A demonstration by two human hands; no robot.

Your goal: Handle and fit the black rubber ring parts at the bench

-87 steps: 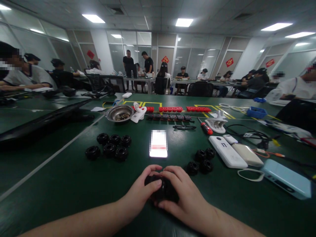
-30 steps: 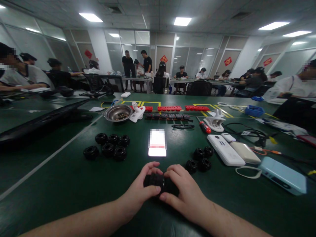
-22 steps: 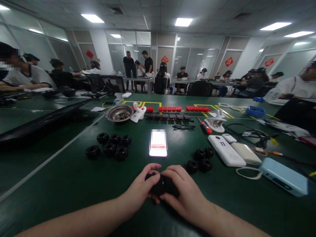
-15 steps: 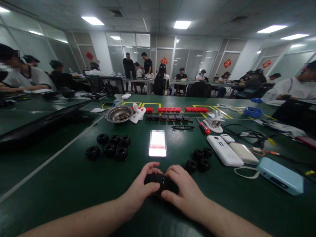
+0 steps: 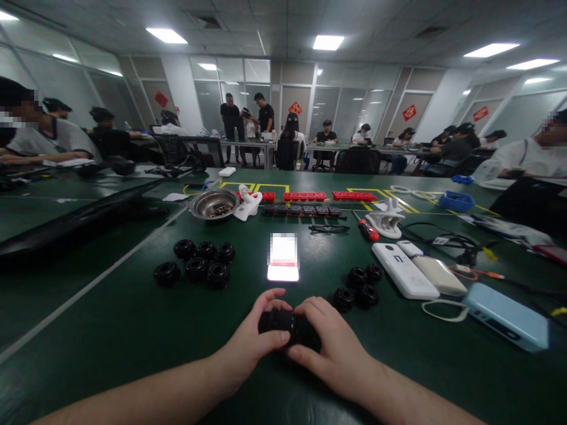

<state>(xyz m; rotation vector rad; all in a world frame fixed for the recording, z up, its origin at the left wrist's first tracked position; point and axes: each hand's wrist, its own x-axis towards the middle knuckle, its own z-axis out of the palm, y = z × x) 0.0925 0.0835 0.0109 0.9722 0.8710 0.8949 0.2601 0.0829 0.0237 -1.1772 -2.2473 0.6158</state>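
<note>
Near the front of the green table, my left hand (image 5: 248, 337) is closed around a black cylindrical part (image 5: 275, 320), thumb on the near side and fingers over the far side. My right hand (image 5: 333, 339) curls about the right end of the same part, its fingertips and thumb touching or very close to it. A dark area under the right palm is hard to make out. Beyond the hands lies a lit phone (image 5: 283, 273). Several black wheel-like parts (image 5: 206, 262) sit in a cluster to the left, and more black wheel-like parts (image 5: 367, 295) to the right.
Farther back are a metal bowl (image 5: 199, 206) with small pieces, red strips (image 5: 305, 196), a black strip (image 5: 301, 211), a cable (image 5: 328, 229) and a screwdriver (image 5: 368, 230). On the right lie a white power bank (image 5: 405, 271) and a light-blue box (image 5: 507, 316). People sit around.
My right fingers have loosened and drawn slightly apart from the black part's right end, showing more of the part. My left hand stays about where it was.
</note>
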